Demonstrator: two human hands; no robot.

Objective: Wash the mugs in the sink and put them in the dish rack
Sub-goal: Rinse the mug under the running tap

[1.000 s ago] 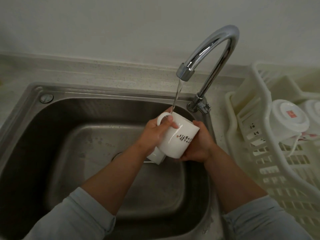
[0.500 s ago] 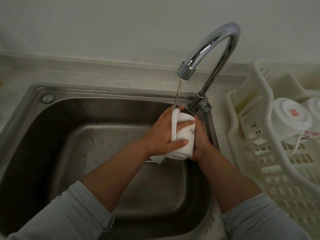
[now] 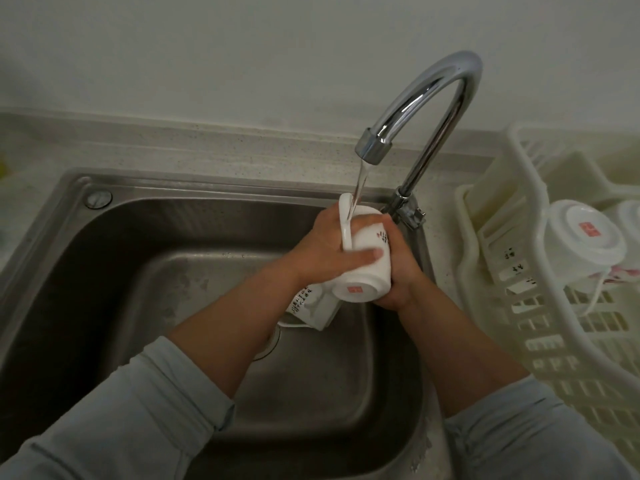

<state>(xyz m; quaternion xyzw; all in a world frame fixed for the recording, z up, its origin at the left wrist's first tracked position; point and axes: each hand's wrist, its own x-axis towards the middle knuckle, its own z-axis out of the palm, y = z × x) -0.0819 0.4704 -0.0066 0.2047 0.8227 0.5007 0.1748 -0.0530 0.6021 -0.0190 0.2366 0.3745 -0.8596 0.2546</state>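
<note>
Head view: the held mug (image 3: 367,271) is white and lies on its side in the air over the sink (image 3: 69,216), near the basin's one o'clock corner and directly under the spout of the chrome faucet (image 3: 433,98). A thin water stream (image 3: 358,181) lands on its handle side. Its base faces the camera and carries a small red square stamp, whose writing is too small to read. Dark and red characters run along its wall; they cannot be read either.

The left hand (image 3: 322,251) clasps the mug from nine o'clock, thumb laid across the wall and fingers curled over the top beside the handle. The right hand (image 3: 401,275) wraps round it from three o'clock, fingers curled against the wall.

A second mug (image 3: 311,306) lies on its side on the basin floor at seven o'clock of the held one, partly hidden by the left wrist. It shows columns of dark print, which are illegible.

At three o'clock of the sink, on the counter (image 3: 207,150), stands the cream plastic dish rack (image 3: 519,323). An upturned mug (image 3: 585,244) rests in it, with the same red square on its base, beside another that is cut by the frame edge. Small dark marks on the rack's wall are unreadable.
</note>
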